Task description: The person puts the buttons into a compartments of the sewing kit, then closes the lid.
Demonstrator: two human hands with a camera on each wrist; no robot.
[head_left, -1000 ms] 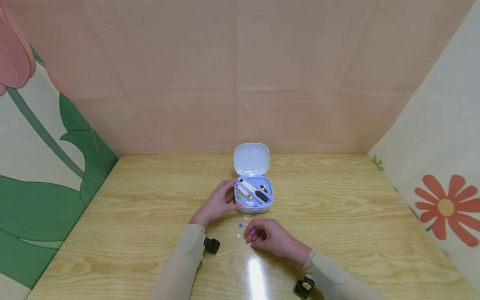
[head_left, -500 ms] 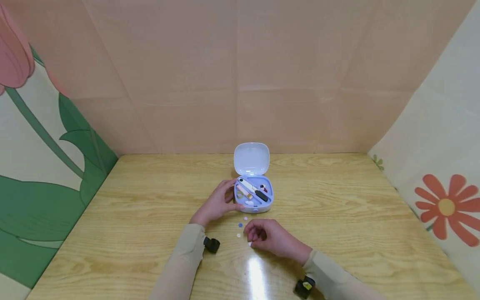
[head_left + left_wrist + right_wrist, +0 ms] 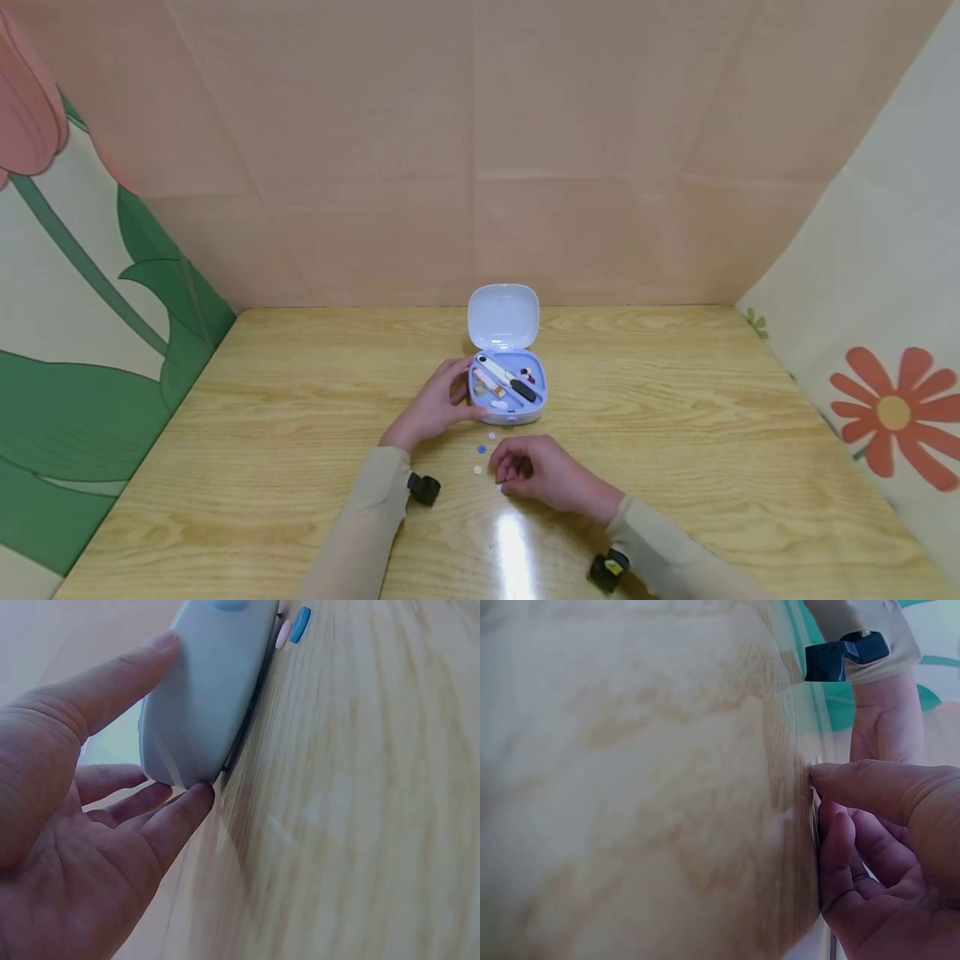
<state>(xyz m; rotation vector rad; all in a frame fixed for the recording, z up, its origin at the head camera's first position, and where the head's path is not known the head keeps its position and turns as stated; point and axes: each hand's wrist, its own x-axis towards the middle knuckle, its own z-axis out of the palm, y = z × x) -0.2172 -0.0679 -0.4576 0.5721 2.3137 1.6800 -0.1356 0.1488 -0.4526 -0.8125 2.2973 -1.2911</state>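
1. Left hand (image 3: 435,408): grips the open lilac box (image 3: 513,420) at its left side; thumb on the near wall, fingers bent against the left end.
2. Right hand (image 3: 547,475): low over the worktop (image 3: 675,433), near side of the box, fingers bent inward. Thumb tip is at a small white disc (image 3: 500,488), mostly covered; whether it is pinched or only touched cannot be told.
3. Loose discs, between box and right hand, slightly left: a pink disc (image 3: 492,436) farthest, a blue disc (image 3: 482,449) next, a cream disc (image 3: 477,470) nearest. All three lie apart on the worktop.
4. Box: stands near the middle of the worktop, lid (image 3: 503,317) raised at the far side. A white tool with a black end (image 3: 507,379) lies diagonally inside, from far left to near right. Left of it, a slim pink item (image 3: 489,383); near edge, white pieces (image 3: 498,405); right, small dark pieces (image 3: 528,376).
5. Sleeves: beige, each with a black device at the wrist.
6. Surroundings: plain pinkish-brown backdrop (image 3: 472,167) at far side.
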